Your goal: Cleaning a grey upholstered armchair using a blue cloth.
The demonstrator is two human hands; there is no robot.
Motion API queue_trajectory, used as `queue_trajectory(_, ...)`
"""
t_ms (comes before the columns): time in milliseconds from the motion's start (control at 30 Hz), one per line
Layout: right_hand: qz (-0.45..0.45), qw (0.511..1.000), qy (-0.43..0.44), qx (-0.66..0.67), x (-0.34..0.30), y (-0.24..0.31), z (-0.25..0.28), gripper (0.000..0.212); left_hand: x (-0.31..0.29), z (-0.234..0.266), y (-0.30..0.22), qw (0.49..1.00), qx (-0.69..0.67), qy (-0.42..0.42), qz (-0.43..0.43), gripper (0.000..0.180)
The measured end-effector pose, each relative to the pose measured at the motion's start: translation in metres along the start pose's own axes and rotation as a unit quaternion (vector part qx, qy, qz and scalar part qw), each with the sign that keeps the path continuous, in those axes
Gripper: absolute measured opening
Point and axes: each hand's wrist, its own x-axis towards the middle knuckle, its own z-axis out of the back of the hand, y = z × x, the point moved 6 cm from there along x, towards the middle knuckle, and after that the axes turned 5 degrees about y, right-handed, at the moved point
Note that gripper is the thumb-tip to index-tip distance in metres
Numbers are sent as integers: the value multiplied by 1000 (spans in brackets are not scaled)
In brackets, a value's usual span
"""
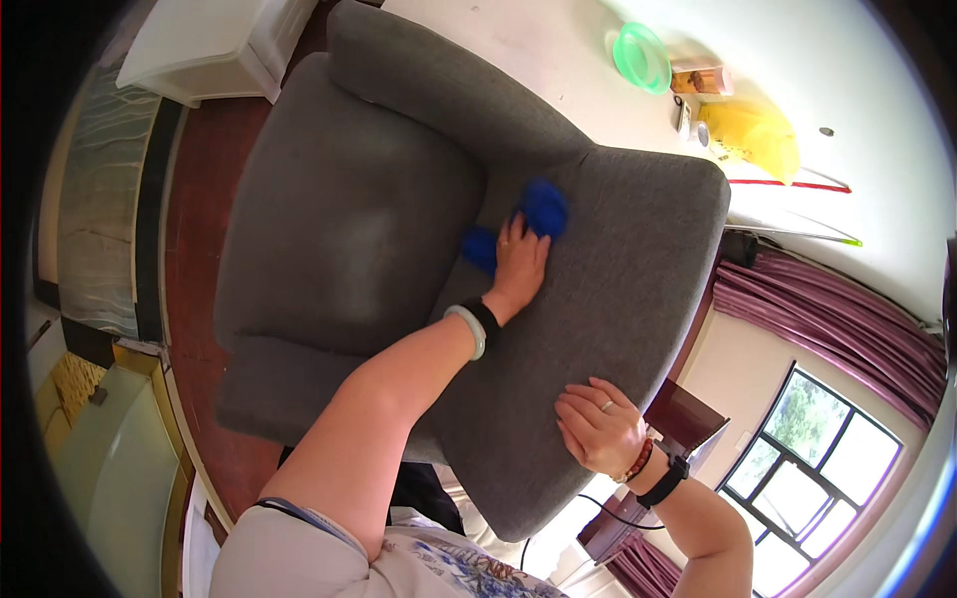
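A grey fabric armchair [349, 219] takes up the middle of the view. My left hand [520, 269], with a pale bangle and a black band at the wrist, presses a blue cloth [543, 207] against the inner face of the backrest, close to the seat. Part of the cloth sticks out on the other side of the fingers, and its outline is slightly blurred. On the backrest [638, 269], farther right, my right hand [601, 427] rests with its fingers laid on the fabric and nothing in them. It wears a ring, a beaded bracelet and a black wristband.
Behind the chair, a white surface holds a green plastic basin [642, 58], a container [701, 81] and a yellow bag [750, 138]. A white cabinet [204, 50] stands at the far left. Purple curtains [827, 309] and a window [802, 468] are at right, near a dark wooden piece [688, 414].
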Motion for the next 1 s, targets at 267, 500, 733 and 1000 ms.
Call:
queue_trajectory(267, -20, 1000, 24, 2, -10, -4, -1, 18, 28, -38, 89, 986, 9, 41, 159, 38)
queue_trajectory(500, -23, 999, 25, 6, -9, -4, -2, 18, 16, -43, 125, 969, 45, 100, 221, 38)
queue_trajectory(733, -6, 1000, 21, -5, -5, 0, -3, 17, 3, -4, -8, 998, -12, 28, 62, 31)
queue_trajectory(1000, -2, 1000, 24, 4, -2, 1, 0, 16, 43, 4, -10, 998, 3, 49, -38, 36)
